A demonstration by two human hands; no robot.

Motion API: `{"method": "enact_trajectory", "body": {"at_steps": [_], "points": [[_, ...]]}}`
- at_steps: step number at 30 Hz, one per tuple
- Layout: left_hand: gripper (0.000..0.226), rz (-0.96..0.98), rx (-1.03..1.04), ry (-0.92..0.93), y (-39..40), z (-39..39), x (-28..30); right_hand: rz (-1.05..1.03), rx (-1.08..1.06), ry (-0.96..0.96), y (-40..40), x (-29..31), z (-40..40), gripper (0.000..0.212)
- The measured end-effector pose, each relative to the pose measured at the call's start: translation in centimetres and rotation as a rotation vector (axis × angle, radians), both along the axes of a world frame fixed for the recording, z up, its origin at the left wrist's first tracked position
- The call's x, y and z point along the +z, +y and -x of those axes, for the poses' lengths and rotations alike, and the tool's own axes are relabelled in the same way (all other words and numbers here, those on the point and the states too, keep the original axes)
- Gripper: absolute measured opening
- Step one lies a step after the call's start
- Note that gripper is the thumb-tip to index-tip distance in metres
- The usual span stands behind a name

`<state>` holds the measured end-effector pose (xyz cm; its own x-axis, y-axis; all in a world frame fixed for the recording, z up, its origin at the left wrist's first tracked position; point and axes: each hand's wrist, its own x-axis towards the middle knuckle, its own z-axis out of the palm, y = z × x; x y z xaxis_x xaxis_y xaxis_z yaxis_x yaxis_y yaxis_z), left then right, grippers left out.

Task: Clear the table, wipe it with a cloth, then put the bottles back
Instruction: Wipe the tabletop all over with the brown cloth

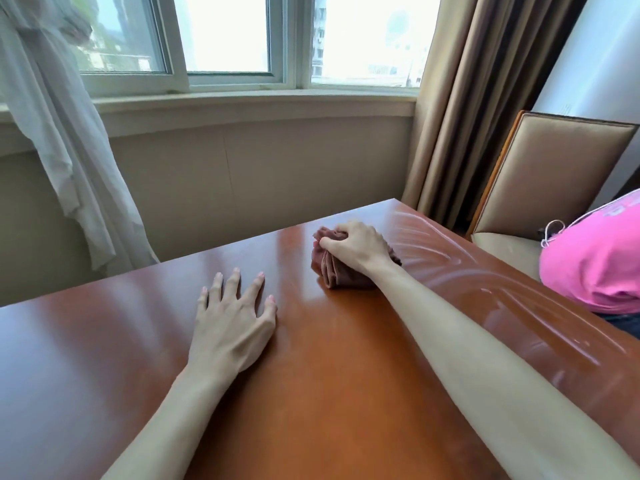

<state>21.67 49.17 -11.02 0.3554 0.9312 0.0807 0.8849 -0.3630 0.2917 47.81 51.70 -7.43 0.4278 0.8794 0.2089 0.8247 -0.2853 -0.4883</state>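
Your right hand (353,245) is gripping a bunched brown cloth (341,268) against the table (346,393), fingers curled over the top of it and thumb pinching in from the near side; the hand is covering most of the cloth's upper part, so you are seeing only folds sticking out at the far-left and near edges. The cloth is sitting toward the far right portion of the tabletop, short of the far edge. Your left hand (232,317) is resting flat on the wood, well apart from the cloth, fingers spread and straight, holding nothing. Pale curved streaks (485,282) are showing on the glossy surface to the right of the cloth, running along the right side of the table; whether they are moisture or glare is hard to tell. The table's left, near and right-near parts are running out of frame. Beyond the right edge a chair (554,174) is standing, its seat partly covered by a pink bag (595,261) that is cut off by the frame; lettering on it is too blurred to read. A dark item under the bag is only a sliver. A sheer white curtain (59,133) is hanging at left, a tan drape (478,98) at right, the window (228,39) overexposed.
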Motion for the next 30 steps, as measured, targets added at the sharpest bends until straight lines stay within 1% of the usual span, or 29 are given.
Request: {"method": "enact_trajectory", "body": {"at_steps": [4,7,9,11,13,15,21,25,27,30], "points": [[0.06,0.013,-0.015,0.016,-0.2,0.0,0.2,-0.045,0.062,-0.145,-10.1,-0.4,5.0,0.034],[0.061,0.028,-0.023,0.025,-0.4,0.2,0.3,-0.097,0.093,-0.19,-16.6,-1.2,8.9,0.04],[0.061,0.033,-0.027,0.031,-0.4,0.3,0.4,-0.1,0.108,-0.192,-18.8,-1.3,10.4,0.041],[0.061,0.032,-0.033,0.031,-0.5,0.4,0.3,-0.1,0.116,-0.186,-19.1,-1.3,10.5,0.046],[0.061,0.01,-0.038,0.026,-0.5,0.4,0.2,-0.099,0.118,-0.184,-17.6,-1.2,9.9,0.045],[0.06,-0.021,-0.037,0.019,-0.6,0.4,0.0,-0.098,0.107,-0.189,-14.6,-1.1,8.6,0.038],[0.06,-0.03,-0.029,-0.001,-0.5,0.3,-0.3,-0.094,0.034,-0.185,-1.0,-1.4,3.1,0.025],[0.067,-0.037,0.0,0.04,-0.2,0.1,-0.3,-0.083,0.001,-0.169,7.1,-1.2,-1.0,0.025],[0.072,-0.039,0.003,0.046,0.0,-0.1,-0.4,-0.084,-0.029,-0.163,9.2,-1.1,-2.1,0.023],[0.07,-0.031,0.004,0.042,0.0,-0.1,-0.2,-0.086,-0.015,-0.17,8.7,-1.3,-1.8,0.022]]}}
